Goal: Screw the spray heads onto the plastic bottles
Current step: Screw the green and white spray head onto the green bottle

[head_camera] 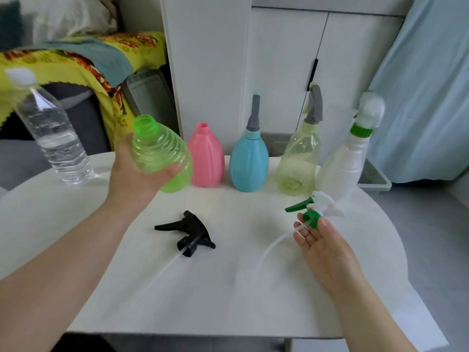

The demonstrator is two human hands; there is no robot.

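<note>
A: Where was the green bottle, and which hand had it?

B: The left hand grasped it around the belly, fingers curled under it. The bottle was tilted; its long axis ran from 5 o'clock to 11 o'clock, with the open mouth at the 11 o'clock end.

A: And the right hand?

B: It lay palm up on the desk, and thumb and forefinger pinched the collar of the green spray head. The head sat at 12 o'clock from this hand. Its dip tube trailed away toward 7 o'clock.

A: So where did the bottle mouth lie from the head?

B: Well apart, toward 10 o'clock. I think the tube end had to turn round to meet the mouth. The black spray head lay between both hands, untouched
</note>
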